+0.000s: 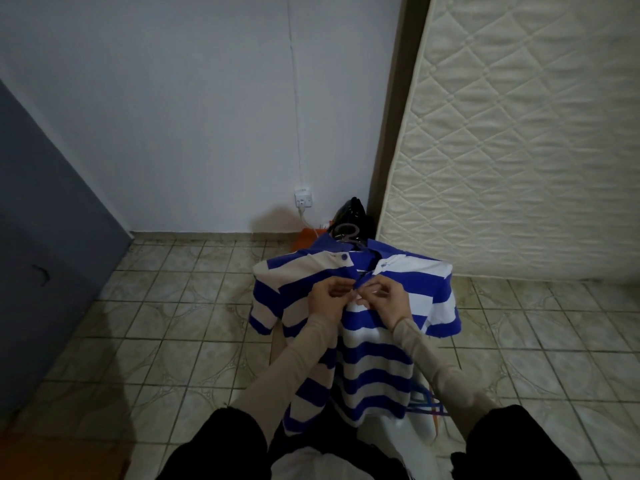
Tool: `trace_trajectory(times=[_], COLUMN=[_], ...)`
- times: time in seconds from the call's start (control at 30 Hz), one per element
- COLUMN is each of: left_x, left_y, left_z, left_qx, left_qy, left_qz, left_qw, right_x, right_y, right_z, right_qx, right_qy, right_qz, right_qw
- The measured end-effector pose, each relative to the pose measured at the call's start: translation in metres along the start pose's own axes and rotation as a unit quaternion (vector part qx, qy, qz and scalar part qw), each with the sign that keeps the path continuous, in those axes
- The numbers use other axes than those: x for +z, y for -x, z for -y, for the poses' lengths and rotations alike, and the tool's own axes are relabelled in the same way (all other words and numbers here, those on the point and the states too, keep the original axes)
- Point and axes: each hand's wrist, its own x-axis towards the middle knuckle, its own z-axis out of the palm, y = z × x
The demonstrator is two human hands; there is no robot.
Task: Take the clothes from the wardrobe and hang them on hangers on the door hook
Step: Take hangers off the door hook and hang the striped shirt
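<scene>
Head camera looks down on a blue-and-white striped polo shirt (360,327), which serves as the landmark for everything else. It is draped over a hanger (348,233) whose pale hook pokes up out of the collar at the shirt's far end, and its hem trails toward the person's lap. Both hands meet at the placket, just below the collar. The left hand (327,299) has its fingers curled, pinching the left edge of the placket near a blue button. The right hand (382,301) has its fingertips bunched, pinching the opposite edge of the blue strip; the two hands almost touch. Beige sleeves run back from the hands to dark upper sleeves.

Beyond the shirt's collar sits a black bag (353,211) against the wall, with something orange (306,239) beside it. A wall socket (304,198) with a white cable plugged in is just left of the bag. To the shirt's right a quilted mattress (519,133) leans upright. Far left of the shirt stands a grey cabinet door (45,237). Patterned floor tiles (173,323) lie under the shirt.
</scene>
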Motion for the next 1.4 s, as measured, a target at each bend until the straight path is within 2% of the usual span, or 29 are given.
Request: trace_trajectory(times=[0.37,0.53,0.8,0.97,1.07,1.17,1.3,1.4], left_x=[-0.003,0.002,0.0,-0.009,-0.011,-0.009,-0.008,-0.011], left_y=[0.001,0.003,0.002,0.006,0.01,0.013,0.007,0.0], left_z=[0.002,0.004,0.006,0.013,0.027,0.033,0.024,0.018], left_qx=[0.001,-0.014,-0.001,0.027,0.009,-0.012,0.002,0.012], left_qy=[-0.008,-0.003,-0.056,-0.122,-0.158,-0.16,-0.164,-0.137], left_qz=[0.009,-0.016,-0.043,-0.014,0.016,0.016,0.004,-0.019], left_qw=[1.0,1.0,0.997,0.992,0.987,0.987,0.986,0.99], right_x=[0.0,-0.001,-0.002,-0.002,-0.002,0.003,0.005,0.0], right_y=[0.002,0.003,0.007,0.016,0.023,0.024,0.017,0.01], right_z=[0.003,0.0,0.004,0.0,-0.01,-0.013,-0.005,0.002], right_qx=[0.028,0.03,0.017,0.026,0.04,0.054,0.064,0.057], right_qy=[-0.078,-0.065,-0.054,-0.066,-0.045,-0.004,0.043,0.101], right_qz=[0.023,0.041,0.052,0.085,0.112,0.088,0.019,-0.061], right_qw=[0.996,0.997,0.997,0.994,0.992,0.995,0.997,0.991])
